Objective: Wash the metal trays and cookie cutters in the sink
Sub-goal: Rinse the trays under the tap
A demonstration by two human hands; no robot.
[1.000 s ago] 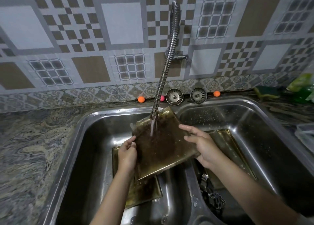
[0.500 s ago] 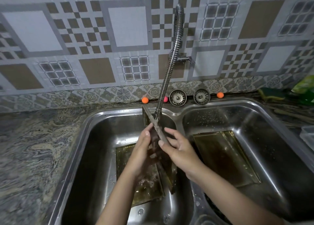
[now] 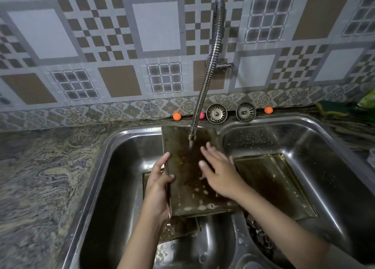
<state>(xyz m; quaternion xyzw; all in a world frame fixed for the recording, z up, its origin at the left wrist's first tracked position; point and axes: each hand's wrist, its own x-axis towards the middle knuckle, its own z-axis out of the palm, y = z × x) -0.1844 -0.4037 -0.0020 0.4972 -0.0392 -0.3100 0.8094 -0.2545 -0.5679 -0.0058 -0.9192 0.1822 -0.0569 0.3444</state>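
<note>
Two sink strainers (image 3: 216, 113) and small orange balls (image 3: 177, 116) rest against the patterned tile wall (image 3: 156, 27) behind the granite counter (image 3: 40, 177).

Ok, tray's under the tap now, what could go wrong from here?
The left hand grips the wet tray by one edge only, while the right hand lies flat on it: it could slip onto the tray in the left basin. Water from the faucet strikes the tilted face and may splash over the sink rim.
</note>
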